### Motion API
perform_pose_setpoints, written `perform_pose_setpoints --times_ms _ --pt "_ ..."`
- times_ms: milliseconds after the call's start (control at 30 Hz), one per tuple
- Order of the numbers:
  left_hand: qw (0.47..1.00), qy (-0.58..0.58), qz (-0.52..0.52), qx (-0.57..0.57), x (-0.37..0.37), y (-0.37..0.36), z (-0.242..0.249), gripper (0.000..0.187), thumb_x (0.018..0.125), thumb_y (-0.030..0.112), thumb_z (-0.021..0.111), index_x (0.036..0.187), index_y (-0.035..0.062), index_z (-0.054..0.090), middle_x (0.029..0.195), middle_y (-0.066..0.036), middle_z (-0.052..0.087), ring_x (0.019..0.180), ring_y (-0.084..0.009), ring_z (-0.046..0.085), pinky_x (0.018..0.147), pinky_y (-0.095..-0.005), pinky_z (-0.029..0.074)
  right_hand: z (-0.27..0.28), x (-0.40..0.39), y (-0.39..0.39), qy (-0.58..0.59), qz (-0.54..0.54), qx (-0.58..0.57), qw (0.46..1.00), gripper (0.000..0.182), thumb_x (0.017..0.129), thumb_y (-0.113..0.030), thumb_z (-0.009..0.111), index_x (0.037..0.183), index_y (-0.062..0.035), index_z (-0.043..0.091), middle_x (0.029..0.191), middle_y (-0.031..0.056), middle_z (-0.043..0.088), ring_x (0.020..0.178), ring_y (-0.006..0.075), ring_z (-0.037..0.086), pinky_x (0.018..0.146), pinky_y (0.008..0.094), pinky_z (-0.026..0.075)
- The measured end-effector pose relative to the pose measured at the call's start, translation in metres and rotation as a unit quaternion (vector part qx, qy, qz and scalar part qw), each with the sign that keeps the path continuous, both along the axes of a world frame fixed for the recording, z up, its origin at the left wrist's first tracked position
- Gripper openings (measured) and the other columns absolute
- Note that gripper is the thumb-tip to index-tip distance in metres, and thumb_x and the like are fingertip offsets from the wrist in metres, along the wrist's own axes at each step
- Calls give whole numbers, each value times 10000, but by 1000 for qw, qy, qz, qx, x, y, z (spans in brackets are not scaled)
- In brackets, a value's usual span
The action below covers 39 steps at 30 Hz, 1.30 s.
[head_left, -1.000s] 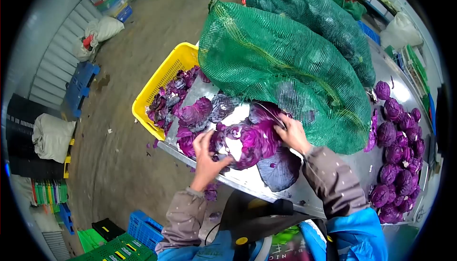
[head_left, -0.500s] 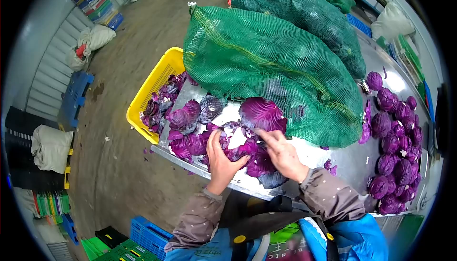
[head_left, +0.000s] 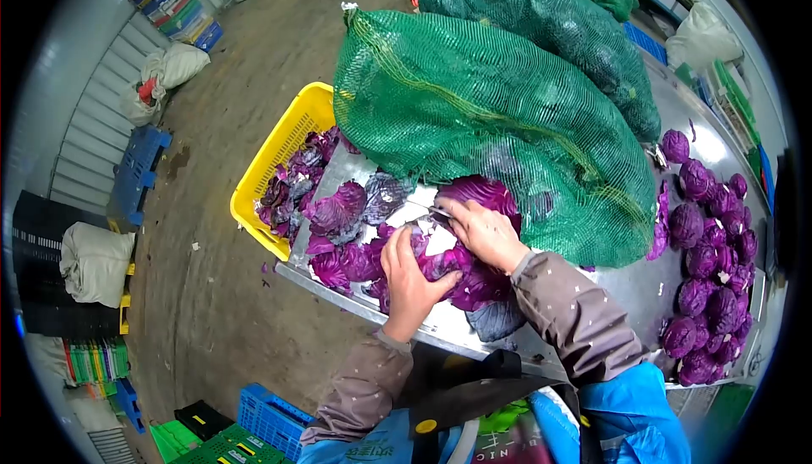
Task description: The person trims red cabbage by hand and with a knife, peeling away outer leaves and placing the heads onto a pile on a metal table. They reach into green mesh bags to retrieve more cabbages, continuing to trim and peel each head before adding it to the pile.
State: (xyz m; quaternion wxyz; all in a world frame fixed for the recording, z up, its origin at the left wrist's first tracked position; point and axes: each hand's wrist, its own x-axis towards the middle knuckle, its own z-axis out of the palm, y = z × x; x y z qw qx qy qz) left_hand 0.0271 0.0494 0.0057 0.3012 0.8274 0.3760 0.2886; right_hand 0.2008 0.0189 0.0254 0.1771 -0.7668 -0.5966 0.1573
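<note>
My left hand point(head_left: 413, 281) rests with thumb and fingers apart on loose purple cabbage leaves point(head_left: 342, 210) near the table's front edge. Just right of it, my right hand point(head_left: 482, 231) has its fingers bent around a small, thin dark tool, perhaps a knife, whose shape is mostly hidden. A large purple leaf point(head_left: 478, 192) lies behind my right hand, against a green mesh sack point(head_left: 474, 92). White cut pieces show between my hands.
A yellow crate point(head_left: 283, 151) of leaves stands at the table's left end. Trimmed purple cabbages point(head_left: 702, 257) are piled on the right of the metal table point(head_left: 630, 295). A second green sack point(head_left: 541, 24) lies behind the first. Blue crates point(head_left: 271, 417) are on the floor.
My right hand has moved up and left, nearer the large leaf, and its fingers are more curled. My left hand has shifted slightly right. The whole view has shifted a little.
</note>
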Motion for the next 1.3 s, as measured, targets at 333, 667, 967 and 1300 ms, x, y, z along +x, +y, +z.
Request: perform_pose_setpoints --times_ms 333,667,967,1300 --pt "991 -3 -101 82 -39 -25 -18 990 565 314 852 1318 -15 300 1320 -208 331 1243 -389 318 1052 -460 264 -37 20 -5 120 -163 -38 979 350 799 -296 625 1093 -106 624 965 201 644 940 373 606 801 470 479" --pt "981 -66 89 -157 -69 -19 -15 969 623 236 820 1381 12 259 1291 -231 326 1204 -353 360 1018 -428 315 -11 -49 -95 269 -175 107 941 268 776 -211 672 960 -24 615 744 212 608 728 375 617 642 402 464" --pt "996 -15 56 -69 -27 -24 -8 989 595 287 823 1370 26 267 1274 -215 338 1203 -369 353 1022 -443 296 -17 0 -122 173 -248 61 951 408 840 -151 636 1214 -56 504 966 169 620 815 311 625 758 356 479" --pt "998 35 50 -24 -4 -19 0 999 575 307 817 1325 -60 269 1275 -251 367 1209 -393 341 1027 -478 273 15 -51 -72 80 -46 75 993 412 888 -181 524 1285 -290 502 1251 212 457 846 367 634 653 421 539"
